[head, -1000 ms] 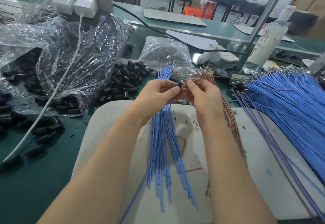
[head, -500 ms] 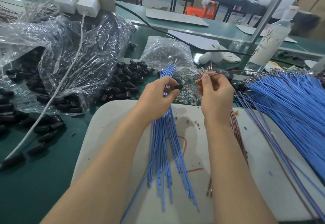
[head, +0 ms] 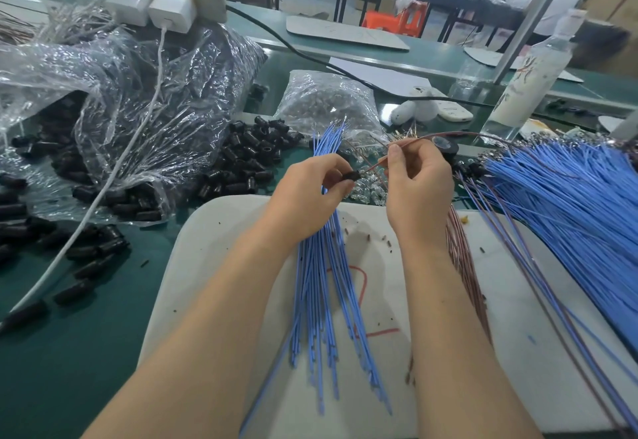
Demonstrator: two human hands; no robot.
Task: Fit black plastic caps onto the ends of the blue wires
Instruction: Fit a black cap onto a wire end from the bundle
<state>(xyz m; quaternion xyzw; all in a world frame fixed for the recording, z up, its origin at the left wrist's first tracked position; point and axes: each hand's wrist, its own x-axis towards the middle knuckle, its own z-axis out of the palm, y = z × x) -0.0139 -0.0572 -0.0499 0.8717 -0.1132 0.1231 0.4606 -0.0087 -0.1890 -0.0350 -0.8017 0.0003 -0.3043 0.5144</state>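
My left hand (head: 312, 190) grips a bundle of blue wires (head: 324, 286) that hangs down over the white board, and its thumb and forefinger pinch a black cap (head: 349, 176). My right hand (head: 416, 183) pinches a thin brown wire (head: 448, 135) whose near end points at the cap, a small gap apart. A heap of loose black caps (head: 247, 159) lies left of my hands. A large fan of blue wires (head: 566, 204) lies at the right.
A white board (head: 214, 231) lies on the green table (head: 69, 352). Clear plastic bags (head: 145, 93) of caps sit at left, crossed by a white cable (head: 103, 193). A small bag (head: 328, 104) of metal parts, a bottle (head: 531, 79) and brown wires (head: 462, 259) lie behind and right.
My right hand has pulled away from my left and lifted up and right with the brown wire. My left hand keeps the cap and the blue bundle.
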